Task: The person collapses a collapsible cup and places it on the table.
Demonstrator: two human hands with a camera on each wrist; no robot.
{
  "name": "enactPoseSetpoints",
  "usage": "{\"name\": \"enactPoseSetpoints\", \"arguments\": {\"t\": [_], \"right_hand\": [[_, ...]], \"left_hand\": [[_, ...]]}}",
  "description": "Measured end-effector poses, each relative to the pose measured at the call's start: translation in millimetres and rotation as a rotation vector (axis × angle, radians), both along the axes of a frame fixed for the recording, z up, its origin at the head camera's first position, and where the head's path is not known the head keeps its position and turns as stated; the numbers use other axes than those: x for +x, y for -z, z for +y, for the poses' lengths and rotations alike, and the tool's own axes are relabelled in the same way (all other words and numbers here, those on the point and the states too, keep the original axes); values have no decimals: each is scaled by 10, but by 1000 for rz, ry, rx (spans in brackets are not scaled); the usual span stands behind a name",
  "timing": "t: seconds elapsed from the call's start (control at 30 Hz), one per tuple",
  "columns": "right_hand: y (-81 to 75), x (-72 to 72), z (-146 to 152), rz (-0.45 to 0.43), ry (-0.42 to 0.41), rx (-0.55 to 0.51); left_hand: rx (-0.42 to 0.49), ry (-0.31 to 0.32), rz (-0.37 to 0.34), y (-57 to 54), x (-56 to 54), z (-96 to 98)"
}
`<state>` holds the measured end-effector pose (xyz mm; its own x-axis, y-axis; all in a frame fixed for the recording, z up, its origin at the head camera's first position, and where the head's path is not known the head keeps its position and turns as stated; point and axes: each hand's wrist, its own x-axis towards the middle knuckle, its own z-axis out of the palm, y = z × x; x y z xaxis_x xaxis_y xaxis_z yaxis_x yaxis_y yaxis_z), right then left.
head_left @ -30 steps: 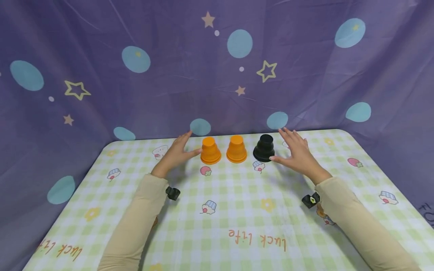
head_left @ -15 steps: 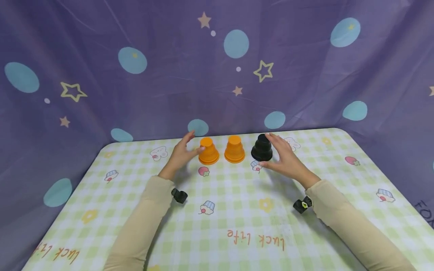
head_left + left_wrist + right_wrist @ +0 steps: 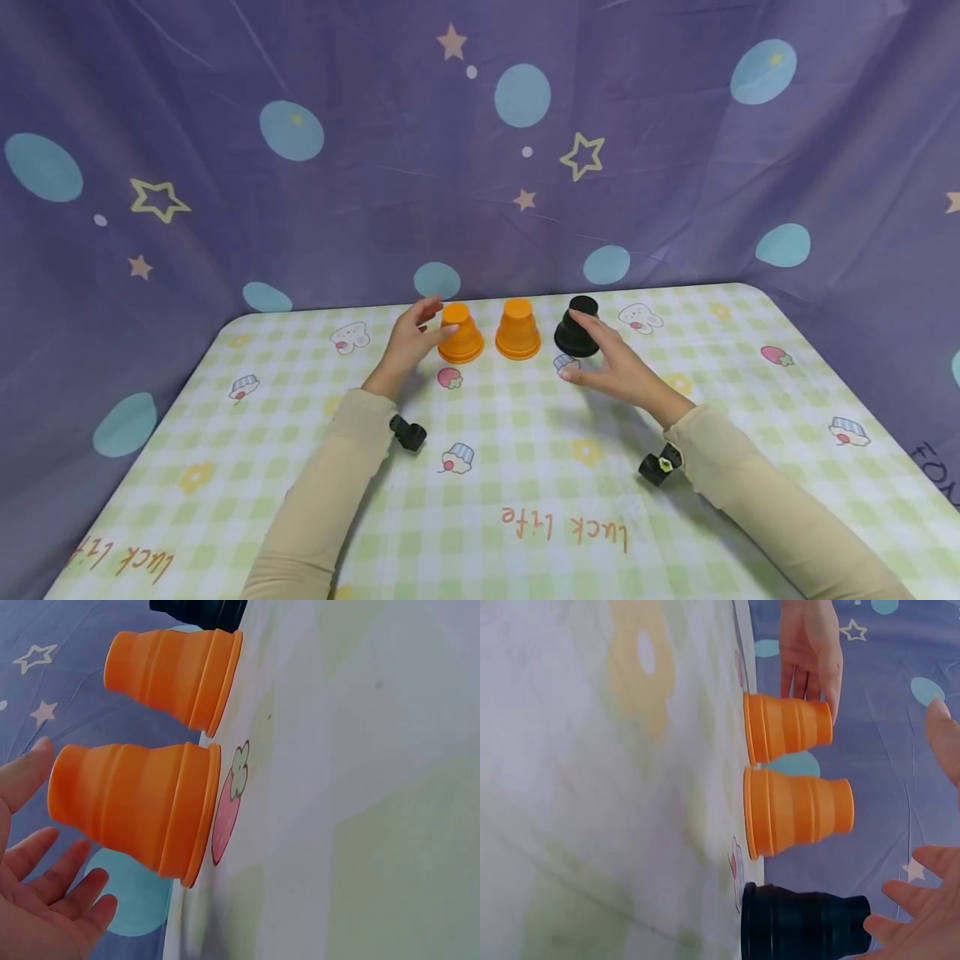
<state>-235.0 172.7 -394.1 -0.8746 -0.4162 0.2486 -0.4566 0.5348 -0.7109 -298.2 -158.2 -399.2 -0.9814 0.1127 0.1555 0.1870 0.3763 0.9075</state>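
Three stepped cups stand upside down in a row near the table's far edge. The left orange cup [image 3: 462, 340] has my left hand [image 3: 405, 348] beside it, thumb at its narrow top and fingers spread behind. In the left wrist view a small gap seems to lie between those fingers and the orange cup [image 3: 131, 806]. To its right is the second orange cup [image 3: 518, 332], untouched. At the row's right end is the black cup [image 3: 572, 335]. My right hand [image 3: 622, 371] hovers close to it, fingers extended and thumb apart; contact is hard to tell.
A checked cloth [image 3: 525, 433] with printed cakes and strawberries covers the table. Behind the far edge hangs a purple curtain [image 3: 360, 183] with stars and blue ovals. Small black devices sit at the left wrist [image 3: 408, 433] and right wrist [image 3: 660, 465].
My right hand has moved left, toward the black cup and partly in front of it. The left hand has shifted slightly right, its thumb nearer the left orange cup. The cups have kept their places.
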Motion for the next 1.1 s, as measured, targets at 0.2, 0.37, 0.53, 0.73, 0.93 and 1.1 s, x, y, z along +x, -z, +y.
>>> {"name": "enactPoseSetpoints", "arguments": {"t": [0.2,0.37,0.53,0.73,0.93,1.1], "right_hand": [[71,18,-66,-37,-14,-17],[115,61,-101,-80,-21,-36],[123,86,-112,-126,-22,-68],[144,110,-132,-176,-34,-88],[160,119,-122,-201,-48,-118],[183,94,-119,-205,-47,-128]], "left_hand": [[61,-13,-6,21,-24,43],[49,-39,-26,23,-48,98],[81,-44,-45,47,-79,137],[140,-45,-113,99,-110,155],[170,-53,-208,131,-132,158],[157,-51,-190,133,-124,160]]}}
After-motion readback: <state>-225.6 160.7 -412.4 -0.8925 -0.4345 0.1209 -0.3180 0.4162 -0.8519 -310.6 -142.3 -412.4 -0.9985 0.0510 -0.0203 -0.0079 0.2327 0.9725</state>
